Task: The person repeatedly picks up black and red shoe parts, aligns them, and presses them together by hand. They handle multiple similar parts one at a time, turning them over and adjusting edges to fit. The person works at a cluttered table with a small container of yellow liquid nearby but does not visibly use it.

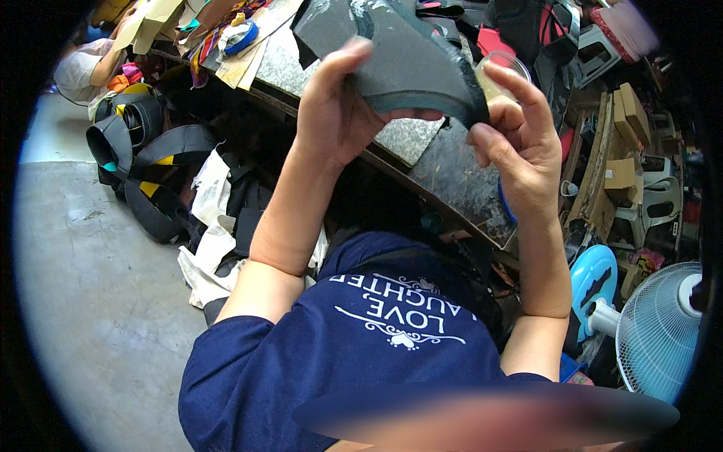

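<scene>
A dark grey, bent sheet piece [414, 68] with a darker, smeared band along its edge is held up over the workbench. My left hand [335, 109] grips its left end, the thumb on the upper face and the fingers passing underneath. At its right corner, my right hand [523, 139] pinches the dark edge between thumb and fingers, with the index finger raised. Just behind the right fingers is a clear round tub [516, 62] with something yellowish in it. The piece hides part of the bench top.
The workbench [463, 177] carries cardboard, a blue tape roll [241, 38] and dark and red scraps. Black strap-like pieces [162, 151] and white cloth [211, 188] lie to the left. A fan [663, 331], a blue stool [591, 282] and wooden shelving stand right. Another person [86, 68] is far left.
</scene>
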`<move>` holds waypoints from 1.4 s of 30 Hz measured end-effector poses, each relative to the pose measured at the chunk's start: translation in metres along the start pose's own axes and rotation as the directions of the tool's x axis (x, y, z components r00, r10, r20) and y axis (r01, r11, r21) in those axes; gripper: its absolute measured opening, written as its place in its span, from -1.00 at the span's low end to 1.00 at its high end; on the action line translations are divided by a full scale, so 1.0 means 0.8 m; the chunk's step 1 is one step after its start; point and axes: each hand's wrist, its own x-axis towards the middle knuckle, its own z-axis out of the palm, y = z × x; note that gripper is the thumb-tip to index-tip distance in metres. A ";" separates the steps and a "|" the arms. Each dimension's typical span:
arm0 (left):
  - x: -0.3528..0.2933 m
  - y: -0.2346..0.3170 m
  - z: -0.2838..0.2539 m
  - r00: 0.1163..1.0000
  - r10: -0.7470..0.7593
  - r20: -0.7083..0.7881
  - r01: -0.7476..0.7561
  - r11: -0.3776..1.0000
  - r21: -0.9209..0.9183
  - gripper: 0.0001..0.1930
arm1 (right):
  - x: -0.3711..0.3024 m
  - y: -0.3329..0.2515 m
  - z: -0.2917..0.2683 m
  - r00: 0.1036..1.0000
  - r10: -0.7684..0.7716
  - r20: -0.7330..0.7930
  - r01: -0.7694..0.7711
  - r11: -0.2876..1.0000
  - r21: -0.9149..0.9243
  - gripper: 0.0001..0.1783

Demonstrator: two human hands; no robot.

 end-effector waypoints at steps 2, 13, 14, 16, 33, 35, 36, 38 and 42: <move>-0.002 -0.009 0.009 0.983 0.078 0.166 -0.075 0.997 -0.027 -0.42 | 0.001 0.001 0.007 0.998 -0.042 -0.040 0.041 0.999 -0.009 -0.37; 0.003 0.013 0.011 0.967 0.031 -0.254 0.063 0.933 0.354 -0.79 | 0.007 0.008 -0.025 0.949 -0.127 0.287 0.230 0.903 -0.362 -0.47; 0.003 0.014 0.010 0.973 0.043 -0.226 0.035 0.943 0.330 -0.79 | 0.008 0.006 -0.030 0.943 -0.134 0.305 0.246 0.896 -0.369 -0.48; 0.002 0.013 0.011 0.989 -0.017 -0.150 0.061 0.953 0.296 -0.78 | 0.010 0.003 -0.038 0.941 -0.195 0.275 0.283 0.901 -0.328 -0.34; 0.005 0.001 0.005 0.990 -0.025 -0.141 0.070 0.942 0.327 -0.79 | -0.004 0.005 -0.033 0.905 -0.329 0.269 0.422 0.764 -0.488 -0.12; 0.003 -0.004 0.010 0.983 -0.068 -0.173 0.122 0.937 0.327 -0.79 | -0.002 0.007 -0.026 0.946 -0.211 0.245 0.320 0.723 -0.612 -0.07; 0.002 -0.004 0.011 0.985 -0.085 -0.147 0.127 0.942 0.309 -0.79 | 0.000 0.012 -0.020 0.948 -0.185 0.258 0.314 0.663 -0.680 -0.07; 0.001 -0.003 0.011 0.974 -0.036 -0.223 0.111 0.935 0.338 -0.79 | 0.000 0.020 -0.009 0.936 -0.150 0.317 0.342 0.594 -0.728 -0.10; -0.001 0.006 0.004 0.952 -0.012 -0.306 0.135 0.914 0.383 -0.79 | 0.000 0.021 -0.007 0.829 -0.289 0.479 0.553 0.552 -0.624 -0.17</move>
